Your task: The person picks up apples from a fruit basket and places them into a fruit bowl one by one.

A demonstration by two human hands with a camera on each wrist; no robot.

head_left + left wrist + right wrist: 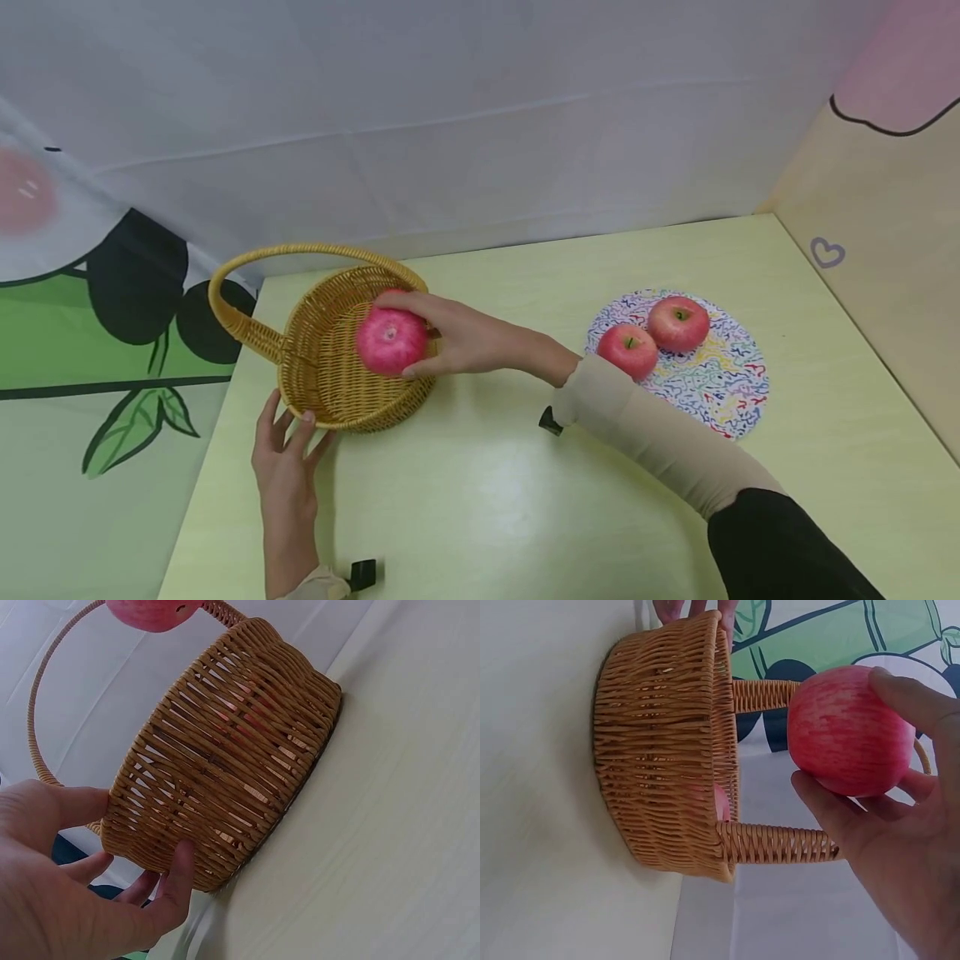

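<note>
My right hand (468,333) grips a red apple (388,343) above the wicker basket (300,367), its thumb and fingers around the sides of the fruit. In the right wrist view, the held apple (847,731) is beside the basket's handle (780,842), clear of the rim. A second apple (721,802) shows partly inside the basket, and its red also comes through the weave in the left wrist view. My left hand (287,475) holds the basket's near left side, with fingertips on the rim and outer wall (202,772).
To the right, a round plate (720,392) with a colourful squiggle pattern carries two red apples (678,323). The pale table (480,500) meets a light cloth backdrop (487,167) behind. A printed cloth (112,417) hangs at the left.
</note>
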